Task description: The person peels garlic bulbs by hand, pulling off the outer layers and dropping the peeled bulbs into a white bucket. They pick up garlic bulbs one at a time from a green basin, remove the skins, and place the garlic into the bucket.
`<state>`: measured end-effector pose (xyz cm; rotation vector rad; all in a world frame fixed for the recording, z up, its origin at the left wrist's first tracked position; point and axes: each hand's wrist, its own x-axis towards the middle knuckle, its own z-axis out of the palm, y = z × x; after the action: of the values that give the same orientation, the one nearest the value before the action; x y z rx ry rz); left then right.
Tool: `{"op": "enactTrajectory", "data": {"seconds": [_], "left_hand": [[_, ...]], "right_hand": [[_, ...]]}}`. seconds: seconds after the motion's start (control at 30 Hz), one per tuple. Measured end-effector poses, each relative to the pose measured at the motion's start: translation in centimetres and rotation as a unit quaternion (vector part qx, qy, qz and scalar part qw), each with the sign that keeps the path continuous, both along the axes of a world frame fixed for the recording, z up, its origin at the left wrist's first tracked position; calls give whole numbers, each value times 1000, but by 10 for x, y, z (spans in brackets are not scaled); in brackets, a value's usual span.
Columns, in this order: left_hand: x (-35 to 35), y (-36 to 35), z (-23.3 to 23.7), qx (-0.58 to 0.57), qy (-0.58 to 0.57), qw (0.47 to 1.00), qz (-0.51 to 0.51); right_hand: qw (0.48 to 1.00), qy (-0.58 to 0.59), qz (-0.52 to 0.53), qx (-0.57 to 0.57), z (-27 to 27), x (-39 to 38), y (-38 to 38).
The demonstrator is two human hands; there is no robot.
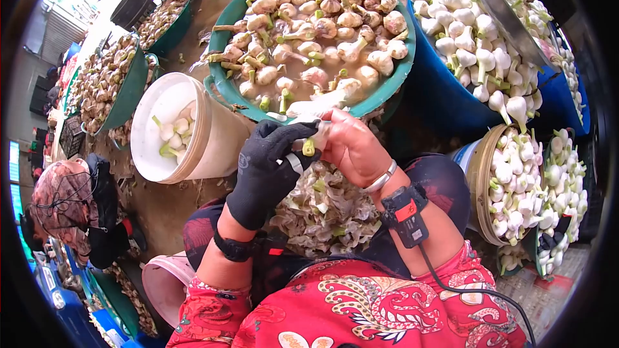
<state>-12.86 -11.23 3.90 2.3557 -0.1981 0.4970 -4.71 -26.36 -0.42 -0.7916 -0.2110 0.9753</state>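
My left hand, in a black glove, is closed around a garlic bulb whose cut greenish stem points toward me. A pale band or strip shows at the gloved fingers. Bare, my right hand pinches the same bulb from the other side, its fingertips at the papery skin. Both hands meet just over the near rim of a green tub of murky water, where unpeeled garlic bulbs float with stems on. Below them, loose garlic skins heap up between my knees.
A white bucket with a few peeled bulbs stands left. On the right are a blue tub and a tilted bucket, both full of white garlic. More garlic tubs and a person in a patterned hat are farther left.
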Motion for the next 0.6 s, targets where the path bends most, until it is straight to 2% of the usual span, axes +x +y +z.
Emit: {"op": "enactTrajectory", "data": {"seconds": [0.07,0.1,0.13,0.17,0.2,0.23,0.27,0.3,0.33,0.4,0.47,0.53,0.6], "left_hand": [[0,1,-1,-6,8,1000,2],[0,-1,-1,-17,2,1000,-10],[-1,-2,-2,-29,-5,999,-22],[-3,-3,-3,-223,75,972,15],[-7,-4,-3,-407,151,899,52],[-7,8,1,-499,185,846,42],[-8,15,0,-550,168,816,56],[-8,19,2,-540,144,827,57],[-8,22,3,-531,121,837,56],[-8,25,4,-510,119,851,45],[-10,23,5,-490,124,862,35],[-10,19,10,-452,139,881,14],[-10,18,10,-462,147,875,6]], "right_hand": [[978,111,-138,109,11,-3,13],[983,71,-157,57,7,-2,13],[983,71,-157,57,3,1,12],[975,52,-197,84,1,4,11],[965,34,-235,111,0,7,10],[964,8,-192,186,8,12,4],[971,-105,-118,181,7,17,-5],[990,-122,-7,71,20,13,-15],[984,-137,103,-43,33,4,-24],[919,-335,133,-160,16,-6,-21],[855,-421,59,-298,10,-1,-21],[897,-361,-86,-240,16,-4,-17],[882,-406,-155,-183,20,-9,-13]]}}
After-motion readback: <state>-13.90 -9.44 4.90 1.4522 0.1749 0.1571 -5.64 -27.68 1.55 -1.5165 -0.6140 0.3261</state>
